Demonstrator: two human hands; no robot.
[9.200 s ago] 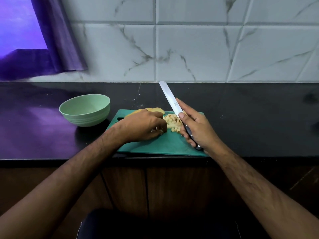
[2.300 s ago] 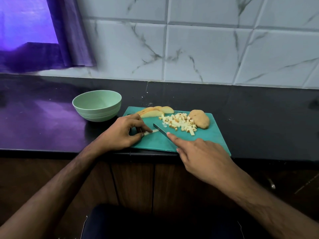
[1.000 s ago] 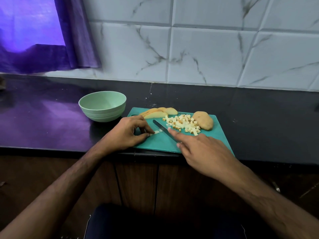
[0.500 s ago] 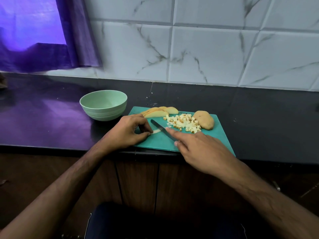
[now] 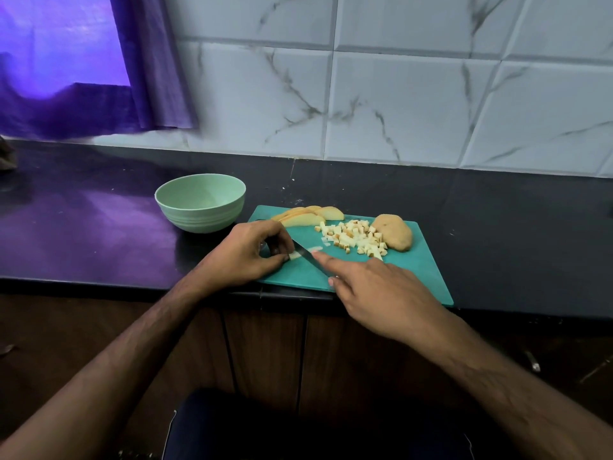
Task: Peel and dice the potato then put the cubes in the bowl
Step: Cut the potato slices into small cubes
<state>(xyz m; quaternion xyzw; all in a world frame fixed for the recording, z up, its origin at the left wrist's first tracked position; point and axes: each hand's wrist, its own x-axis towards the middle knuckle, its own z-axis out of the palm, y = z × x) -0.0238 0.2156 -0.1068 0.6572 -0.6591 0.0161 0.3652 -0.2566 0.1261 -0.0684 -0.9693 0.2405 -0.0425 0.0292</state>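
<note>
A thin pale potato strip [image 5: 300, 254] lies on the near left part of the teal cutting board [image 5: 418, 270], and the left hand [image 5: 245, 255] pinches its left end between thumb and curled fingertips, pressing it to the board. The knife [image 5: 306, 255] crosses the strip at a slant, its dark blade showing between the two hands; the right hand [image 5: 374, 293] holds it with the index finger stretched straight along the spine and the other fingers folded under, though the handle is hidden beneath the palm, so the grip there is probably a wrap but cannot be seen outright. A small cut piece [image 5: 316, 249] sits just right of the blade. Farther back on the board, a loose heap of potato cubes [image 5: 353, 239] spreads across the middle, some with tan skin on one face. Touching the heap's right side rests an uncut potato chunk [image 5: 393, 232], rounded and still in its skin. At the board's far left corner lie several long potato slices [image 5: 306, 215], overlapping. The green bowl [image 5: 200, 202] stands on the dark countertop [image 5: 514, 234] just left of the board, no cubes visible in it. Behind runs a marbled tile wall [image 5: 398, 104], with a purple curtain [image 5: 99, 68] at the left.
</note>
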